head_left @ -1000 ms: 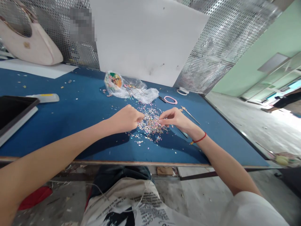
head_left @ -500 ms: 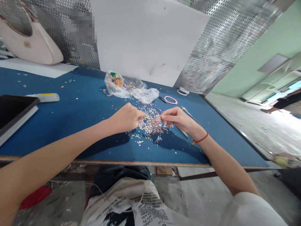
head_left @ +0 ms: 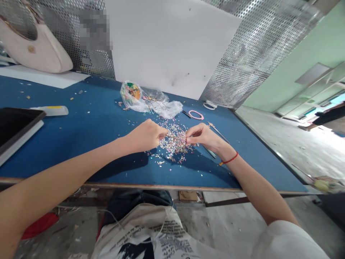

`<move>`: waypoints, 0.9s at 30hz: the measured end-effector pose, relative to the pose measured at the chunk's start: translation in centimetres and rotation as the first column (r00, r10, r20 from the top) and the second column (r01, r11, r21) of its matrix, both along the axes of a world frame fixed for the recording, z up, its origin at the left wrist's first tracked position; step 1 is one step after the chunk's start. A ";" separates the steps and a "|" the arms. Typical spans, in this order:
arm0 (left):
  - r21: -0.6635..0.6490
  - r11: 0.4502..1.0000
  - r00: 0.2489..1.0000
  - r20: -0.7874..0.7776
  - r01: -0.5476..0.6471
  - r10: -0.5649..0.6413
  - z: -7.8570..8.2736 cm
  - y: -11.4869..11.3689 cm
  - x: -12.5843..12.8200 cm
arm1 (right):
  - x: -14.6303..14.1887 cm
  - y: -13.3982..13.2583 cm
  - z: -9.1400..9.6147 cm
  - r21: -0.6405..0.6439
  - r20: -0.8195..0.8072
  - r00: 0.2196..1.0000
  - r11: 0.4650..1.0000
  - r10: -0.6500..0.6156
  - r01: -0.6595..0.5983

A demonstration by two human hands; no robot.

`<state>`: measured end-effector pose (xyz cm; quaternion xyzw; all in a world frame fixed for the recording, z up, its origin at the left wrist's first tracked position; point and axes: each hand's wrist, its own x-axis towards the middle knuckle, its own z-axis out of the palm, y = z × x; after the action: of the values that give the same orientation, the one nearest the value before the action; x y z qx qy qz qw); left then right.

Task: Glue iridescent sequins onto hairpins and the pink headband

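My left hand (head_left: pixel 148 135) is closed in a loose fist with the index finger forward, pinching a thin brownish stick (head_left: pixel 171 136) that points to the right. Facing it, my right hand (head_left: pixel 199 136) pinches thumb and index finger together at the stick's far end. Whatever lies between those fingertips is too small to make out. Both hands hover just over a spread of small shiny sequins (head_left: pixel 172 153) on the blue tabletop (head_left: pixel 107 124). A red string bracelet (head_left: pixel 229 158) circles my right wrist.
Behind the sequins lies a crumpled clear plastic bag (head_left: pixel 161 107) with sequins and thin sticks. Pink-handled scissors (head_left: pixel 196 115), a tape roll (head_left: pixel 209 104) and a metal tool (head_left: pixel 218 132) lie rightward. At left are a dark tablet (head_left: pixel 18 124), a bottle (head_left: pixel 55 110) and a handbag (head_left: pixel 40 50).
My right hand has shifted slightly to the right, and its thumb and index finger have drawn into a different pinch. My left hand stays almost in place.
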<state>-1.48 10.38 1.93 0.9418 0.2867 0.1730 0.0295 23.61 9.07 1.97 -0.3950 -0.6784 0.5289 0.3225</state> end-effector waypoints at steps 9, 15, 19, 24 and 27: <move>0.046 0.999 0.999 -0.038 -0.028 0.030 0.3 -0.2 0.0 | -0.5 -0.5 0.7 0.103 0.075 0.996 0.994 -0.057 0.049; 0.025 0.996 0.995 -0.051 -0.088 0.089 0.5 -0.2 0.0 | -0.5 -0.4 0.4 0.166 0.051 0.985 0.974 -0.162 0.152; 0.043 0.994 0.993 -0.056 -0.105 0.108 0.5 -0.2 0.0 | -0.5 -0.3 0.1 0.158 0.011 0.984 0.972 -0.178 0.174; 0.069 0.989 0.988 -0.073 -0.133 0.138 0.4 -0.1 0.0 | -0.5 -0.2 0.0 0.154 -0.037 0.980 0.968 -0.196 0.199; 0.088 0.986 0.985 -0.093 -0.140 0.148 0.5 -0.2 0.0 | -0.4 -0.1 -0.1 0.126 0.017 0.982 0.975 -0.187 0.184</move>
<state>-1.44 10.21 2.40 0.9265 0.3478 0.1391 -0.0356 23.22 8.94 1.85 -0.4434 -0.6747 0.4475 0.3847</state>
